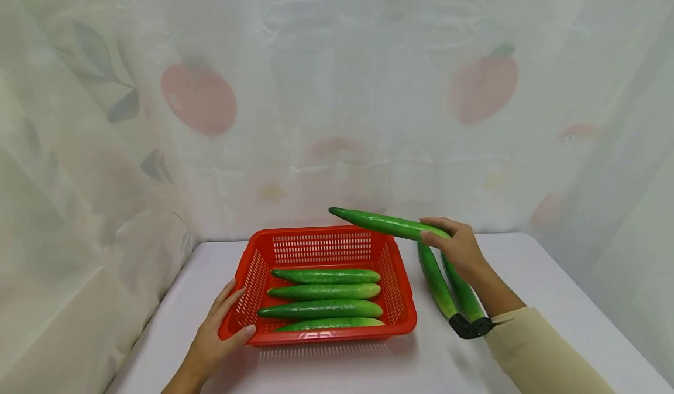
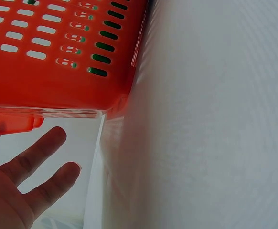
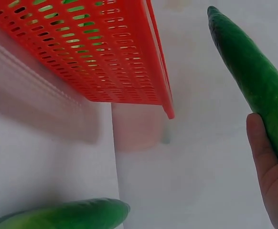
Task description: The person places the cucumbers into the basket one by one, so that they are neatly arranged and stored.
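Note:
My right hand (image 1: pixel 457 245) grips a green cucumber (image 1: pixel 387 224) by its paler end. The cucumber is raised above the right rear corner of a red plastic basket (image 1: pixel 337 336), its dark tip pointing left. In the right wrist view, the thumb lies along the cucumber (image 3: pixel 253 67). Several cucumbers (image 1: pixel 321 309) lie side by side across the basket floor. At the basket's left side is my left hand (image 1: pixel 213 335), thumb by the front corner and fingers along the rim. The left wrist view shows its fingers (image 2: pixel 38 152) spread and fairly straight beside the basket wall (image 2: pixel 58 90).
Two more cucumbers (image 1: pixel 434 280) lie on the white table (image 1: pixel 532 283) right of the basket, partly hidden by the right arm. A black device (image 1: pixel 468 327) at the right wrist overlaps their near ends. A pale curtain (image 1: pixel 337 101) with printed fruit hangs behind the table.

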The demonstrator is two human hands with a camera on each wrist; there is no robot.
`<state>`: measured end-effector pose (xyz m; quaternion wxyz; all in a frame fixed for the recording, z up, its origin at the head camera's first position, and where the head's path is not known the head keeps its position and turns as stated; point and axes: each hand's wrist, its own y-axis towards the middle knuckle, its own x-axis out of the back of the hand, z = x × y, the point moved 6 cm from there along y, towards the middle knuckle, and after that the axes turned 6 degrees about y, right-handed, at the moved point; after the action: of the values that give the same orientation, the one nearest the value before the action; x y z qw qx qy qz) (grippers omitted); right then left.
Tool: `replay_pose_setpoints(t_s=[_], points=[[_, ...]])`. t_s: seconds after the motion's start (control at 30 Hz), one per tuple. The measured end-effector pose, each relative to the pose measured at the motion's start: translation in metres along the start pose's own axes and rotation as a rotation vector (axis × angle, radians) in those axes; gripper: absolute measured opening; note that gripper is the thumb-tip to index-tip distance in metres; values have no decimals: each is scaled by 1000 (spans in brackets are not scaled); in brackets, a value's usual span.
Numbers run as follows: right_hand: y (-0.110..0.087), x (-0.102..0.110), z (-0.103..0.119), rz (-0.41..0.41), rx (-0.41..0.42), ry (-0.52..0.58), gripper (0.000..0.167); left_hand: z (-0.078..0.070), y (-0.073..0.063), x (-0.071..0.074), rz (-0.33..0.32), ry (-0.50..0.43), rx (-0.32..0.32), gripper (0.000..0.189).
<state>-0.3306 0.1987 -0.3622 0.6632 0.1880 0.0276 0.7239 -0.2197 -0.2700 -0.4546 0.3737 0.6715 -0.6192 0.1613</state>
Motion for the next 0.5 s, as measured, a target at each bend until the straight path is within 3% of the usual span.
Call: replay_pose_setpoints(t_s=[0.5], points=[[35, -43, 0, 173, -41, 115, 43, 0, 0, 0, 4, -1, 13, 67]])
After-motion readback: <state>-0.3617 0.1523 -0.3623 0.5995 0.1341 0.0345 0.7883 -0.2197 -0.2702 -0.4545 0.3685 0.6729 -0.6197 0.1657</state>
